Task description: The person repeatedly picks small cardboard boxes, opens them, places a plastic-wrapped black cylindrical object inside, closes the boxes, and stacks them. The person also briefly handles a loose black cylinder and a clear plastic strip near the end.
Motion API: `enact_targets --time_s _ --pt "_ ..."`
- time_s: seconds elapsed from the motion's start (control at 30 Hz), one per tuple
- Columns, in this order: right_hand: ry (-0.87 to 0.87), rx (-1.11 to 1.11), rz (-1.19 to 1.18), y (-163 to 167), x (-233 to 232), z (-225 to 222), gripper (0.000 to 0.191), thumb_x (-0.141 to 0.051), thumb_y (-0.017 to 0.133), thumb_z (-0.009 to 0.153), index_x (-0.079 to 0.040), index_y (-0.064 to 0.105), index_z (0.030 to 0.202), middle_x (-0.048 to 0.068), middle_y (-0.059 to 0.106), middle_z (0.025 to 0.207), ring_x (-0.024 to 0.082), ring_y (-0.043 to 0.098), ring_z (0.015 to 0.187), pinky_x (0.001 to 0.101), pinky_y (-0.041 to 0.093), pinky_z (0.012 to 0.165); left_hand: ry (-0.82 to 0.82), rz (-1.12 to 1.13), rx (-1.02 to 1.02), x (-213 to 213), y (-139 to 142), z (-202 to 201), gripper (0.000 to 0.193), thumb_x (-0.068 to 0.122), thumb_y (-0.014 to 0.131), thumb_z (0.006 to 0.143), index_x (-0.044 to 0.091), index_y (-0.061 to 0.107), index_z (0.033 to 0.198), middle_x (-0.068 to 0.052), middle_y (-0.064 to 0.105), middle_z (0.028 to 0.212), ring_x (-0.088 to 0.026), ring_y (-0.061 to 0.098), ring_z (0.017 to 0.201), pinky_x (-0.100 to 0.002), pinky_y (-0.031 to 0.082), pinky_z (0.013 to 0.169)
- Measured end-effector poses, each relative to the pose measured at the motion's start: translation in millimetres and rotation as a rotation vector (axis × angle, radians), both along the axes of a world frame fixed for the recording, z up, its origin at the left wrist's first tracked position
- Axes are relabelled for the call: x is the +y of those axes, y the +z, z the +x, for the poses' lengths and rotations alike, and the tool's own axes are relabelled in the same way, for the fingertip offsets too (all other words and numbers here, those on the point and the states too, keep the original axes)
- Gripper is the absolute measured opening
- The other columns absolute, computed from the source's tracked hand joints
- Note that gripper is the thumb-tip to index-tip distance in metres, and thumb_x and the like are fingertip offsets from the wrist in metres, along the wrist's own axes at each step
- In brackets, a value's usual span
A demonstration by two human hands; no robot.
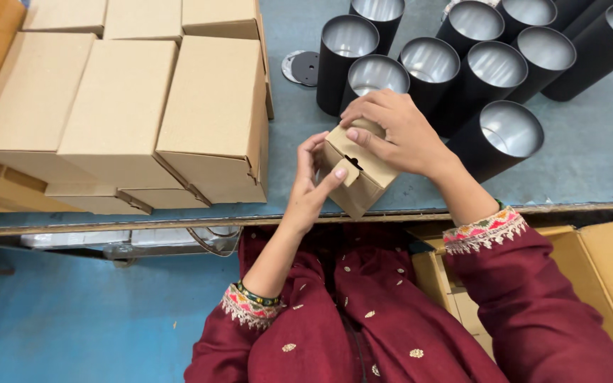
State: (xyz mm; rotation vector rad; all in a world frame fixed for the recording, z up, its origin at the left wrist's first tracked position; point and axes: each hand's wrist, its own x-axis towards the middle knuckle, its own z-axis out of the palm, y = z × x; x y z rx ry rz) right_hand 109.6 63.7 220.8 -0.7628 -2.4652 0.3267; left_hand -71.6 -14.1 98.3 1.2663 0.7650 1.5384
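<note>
A small brown cardboard box point(363, 186) is held tilted over the near edge of the blue-grey table point(590, 149). My right hand point(395, 133) grips it from above, fingers over its top and thumb near the end flap. My left hand point(311, 186) supports it from the left, with the thumb pressing the flap at the box's end. Both arms wear dark red sleeves with embroidered cuffs.
Several closed cardboard boxes point(211, 117) are stacked on the table's left. Several black open-topped tubes with silvery insides point(494, 138) stand and lie at the back right. A black round lid point(305, 68) lies between them. An open carton point(604, 269) sits at my lower right.
</note>
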Motion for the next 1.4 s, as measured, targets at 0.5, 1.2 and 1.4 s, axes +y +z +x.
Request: enact_targets --time_s 0.5,1.2,1.4 --pt "0.040 -0.189 -0.108 19 -4 -4 0.062 -0.042 0.081 0.072 -0.011 0.066 0.124 0.011 0.059 0.128 0.034 0.049 0.126 0.0484 0.040 0.099 0.206 0.182 0.230 -22 -13 -5 0.035 0.027 0.081 0.087 0.011 0.055 0.104 -0.010 0.032 0.135 -0.036 0.030 0.149 -0.047 0.029 0.122" --pt "0.006 -0.163 -0.036 95 58 68 0.048 0.001 0.069 0.089 -0.008 0.068 0.136 0.012 0.062 0.142 0.025 0.057 0.127 0.0373 0.047 0.100 0.201 0.135 0.358 -23 -16 -1 0.031 0.024 0.071 0.097 0.012 0.058 0.123 -0.015 0.037 0.140 -0.033 0.033 0.142 -0.046 0.032 0.121" --pt "0.155 -0.075 0.013 75 -12 61 0.056 -0.023 0.076 0.088 -0.009 0.058 0.138 0.010 0.060 0.140 0.028 0.057 0.134 0.0418 0.046 0.114 0.192 0.167 0.438 -23 3 -11 0.050 0.021 0.073 0.094 0.011 0.050 0.137 -0.018 0.034 0.147 -0.034 0.032 0.143 -0.047 0.028 0.122"
